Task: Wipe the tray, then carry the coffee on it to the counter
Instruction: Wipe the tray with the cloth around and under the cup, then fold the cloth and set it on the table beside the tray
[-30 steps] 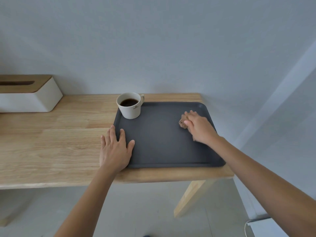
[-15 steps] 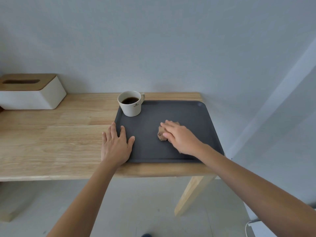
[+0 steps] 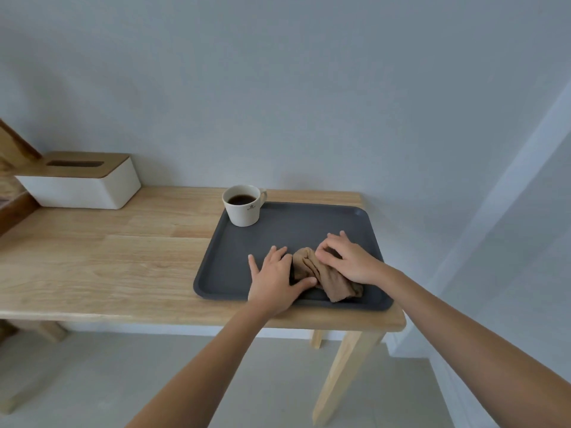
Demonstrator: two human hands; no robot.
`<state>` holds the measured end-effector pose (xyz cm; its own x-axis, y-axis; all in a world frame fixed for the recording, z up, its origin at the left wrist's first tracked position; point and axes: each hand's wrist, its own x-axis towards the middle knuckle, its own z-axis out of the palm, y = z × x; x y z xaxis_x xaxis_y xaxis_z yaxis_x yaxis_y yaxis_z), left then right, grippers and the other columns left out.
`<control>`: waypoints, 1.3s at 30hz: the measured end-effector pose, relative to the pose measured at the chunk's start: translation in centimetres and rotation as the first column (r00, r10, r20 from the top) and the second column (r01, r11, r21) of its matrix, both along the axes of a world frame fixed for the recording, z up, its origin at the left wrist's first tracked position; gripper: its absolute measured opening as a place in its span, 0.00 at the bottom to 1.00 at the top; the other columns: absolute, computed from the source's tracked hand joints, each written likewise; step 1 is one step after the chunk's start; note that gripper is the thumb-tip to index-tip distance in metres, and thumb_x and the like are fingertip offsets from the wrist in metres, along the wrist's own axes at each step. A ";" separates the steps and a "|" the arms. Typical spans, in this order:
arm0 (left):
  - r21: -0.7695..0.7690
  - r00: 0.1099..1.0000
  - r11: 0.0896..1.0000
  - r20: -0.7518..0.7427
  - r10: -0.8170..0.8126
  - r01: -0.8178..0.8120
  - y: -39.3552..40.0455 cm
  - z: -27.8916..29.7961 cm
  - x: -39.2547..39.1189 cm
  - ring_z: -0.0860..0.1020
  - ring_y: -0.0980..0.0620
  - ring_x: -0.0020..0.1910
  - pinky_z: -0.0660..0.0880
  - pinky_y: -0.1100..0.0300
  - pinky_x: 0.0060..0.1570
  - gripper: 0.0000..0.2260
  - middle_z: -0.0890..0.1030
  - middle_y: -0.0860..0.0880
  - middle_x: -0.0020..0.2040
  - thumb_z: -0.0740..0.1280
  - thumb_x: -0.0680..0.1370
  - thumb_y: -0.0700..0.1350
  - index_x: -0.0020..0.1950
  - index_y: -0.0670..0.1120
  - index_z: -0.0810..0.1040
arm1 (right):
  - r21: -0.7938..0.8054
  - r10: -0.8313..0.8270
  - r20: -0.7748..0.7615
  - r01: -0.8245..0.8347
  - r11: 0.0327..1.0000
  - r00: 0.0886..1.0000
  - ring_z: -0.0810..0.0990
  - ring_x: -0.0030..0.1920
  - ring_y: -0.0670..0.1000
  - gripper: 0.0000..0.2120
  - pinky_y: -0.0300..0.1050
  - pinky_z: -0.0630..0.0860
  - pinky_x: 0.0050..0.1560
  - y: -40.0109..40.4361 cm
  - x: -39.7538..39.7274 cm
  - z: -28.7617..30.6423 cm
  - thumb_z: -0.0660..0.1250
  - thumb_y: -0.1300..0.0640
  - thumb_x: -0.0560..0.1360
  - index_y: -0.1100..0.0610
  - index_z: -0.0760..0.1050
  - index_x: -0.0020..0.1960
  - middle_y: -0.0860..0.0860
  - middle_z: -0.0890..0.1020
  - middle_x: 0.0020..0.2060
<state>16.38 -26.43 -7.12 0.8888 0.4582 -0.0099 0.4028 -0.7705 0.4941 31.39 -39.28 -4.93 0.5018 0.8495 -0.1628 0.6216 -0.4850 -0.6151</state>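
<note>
A dark grey tray [image 3: 302, 223] lies at the right end of the wooden table [image 3: 108, 261]. A white cup of black coffee [image 3: 244, 205] stands on the tray's far left corner. A crumpled brown cloth [image 3: 327, 278] lies on the tray's near part. My right hand [image 3: 349, 261] rests on the cloth's right side, fingertips pinching its top. My left hand [image 3: 275, 279] lies flat on the tray, fingers spread, thumb touching the cloth's left edge.
A white tissue box with a wooden lid [image 3: 83, 180] stands at the table's back left. Dark wooden furniture [image 3: 12, 193] shows at the far left edge. The grey wall rises behind the table; the table's right edge drops to the floor by the leg [image 3: 343, 375].
My right hand dragged the cloth from the tray's far right toward its near middle. My left hand moved from the tray's left edge onto the tray, beside the cloth. The cloth has spread out.
</note>
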 end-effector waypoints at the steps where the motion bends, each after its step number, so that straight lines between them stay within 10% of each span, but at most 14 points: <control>1: -0.049 0.997 0.998 0.060 0.045 -0.042 -0.1 0.1 0.3 0.61 0.49 0.74 0.42 0.34 0.72 0.22 0.72 0.49 0.70 0.64 0.74 0.61 0.62 0.49 0.73 | 0.021 -0.001 -0.031 0.002 1.000 1.000 0.54 0.77 0.54 0.13 0.64 0.56 0.73 -0.1 -0.3 0.3 0.60 0.40 0.76 0.49 0.73 0.48 0.49 0.78 0.57; 5: -0.240 0.977 0.971 0.211 0.040 0.012 0.2 1.9 0.3 0.78 0.51 0.52 0.59 0.40 0.70 0.09 0.81 0.53 0.48 0.70 0.73 0.50 0.48 0.50 0.73 | 0.098 0.000 -0.097 0.010 0.995 0.995 0.78 0.51 0.48 0.12 0.55 0.76 0.58 -0.4 -0.4 2.1 0.68 0.44 0.73 0.50 0.70 0.49 0.48 0.79 0.47; 8: -0.324 0.956 0.935 0.291 -0.045 0.143 0.8 4.9 -0.4 0.80 0.52 0.49 0.76 0.54 0.56 0.09 0.81 0.52 0.46 0.72 0.72 0.43 0.49 0.48 0.75 | 0.158 0.059 -0.333 -0.007 0.987 0.941 0.79 0.55 0.49 0.19 0.49 0.75 0.61 -0.6 0.0 3.8 0.71 0.49 0.72 0.47 0.70 0.60 0.52 0.81 0.51; 13: -0.152 0.932 0.967 0.332 -0.147 0.207 2.9 10.6 -0.7 0.78 0.60 0.42 0.72 0.65 0.44 0.12 0.81 0.54 0.43 0.70 0.72 0.41 0.55 0.49 0.80 | 0.298 0.236 -0.560 -0.073 0.952 0.794 0.80 0.56 0.52 0.18 0.47 0.76 0.57 0.7 0.5 5.7 0.70 0.64 0.73 0.55 0.77 0.62 0.55 0.82 0.54; 22: -0.097 0.957 0.976 0.238 -0.167 0.195 10.0 16.5 -5.6 0.78 0.53 0.42 0.74 0.57 0.47 0.05 0.82 0.53 0.41 0.70 0.74 0.41 0.48 0.49 0.82 | 0.429 0.211 -0.364 -0.038 0.903 0.907 0.78 0.35 0.48 0.13 0.46 0.74 0.39 5.9 -2.5 9.5 0.77 0.62 0.66 0.64 0.75 0.45 0.51 0.79 0.34; 37: -0.711 0.988 0.702 0.131 0.078 0.039 24.5 15.4 -16.6 0.77 0.43 0.54 0.80 0.55 0.51 0.17 0.77 0.36 0.57 0.64 0.78 0.38 0.67 0.47 0.69 | 0.442 0.277 -0.735 0.127 0.888 0.619 0.84 0.46 0.52 0.20 0.45 0.82 0.46 19.0 -13.2 8.2 0.72 0.68 0.70 0.64 0.74 0.61 0.57 0.84 0.47; 39: -0.666 0.986 0.742 0.055 0.156 -0.080 26.0 13.6 -16.5 0.78 0.44 0.54 0.81 0.55 0.51 0.18 0.76 0.35 0.61 0.65 0.78 0.40 0.67 0.47 0.68 | 0.383 0.159 -0.656 0.145 0.912 0.738 0.82 0.51 0.53 0.23 0.50 0.81 0.54 20.8 -13.8 6.8 0.76 0.61 0.68 0.59 0.73 0.61 0.58 0.81 0.54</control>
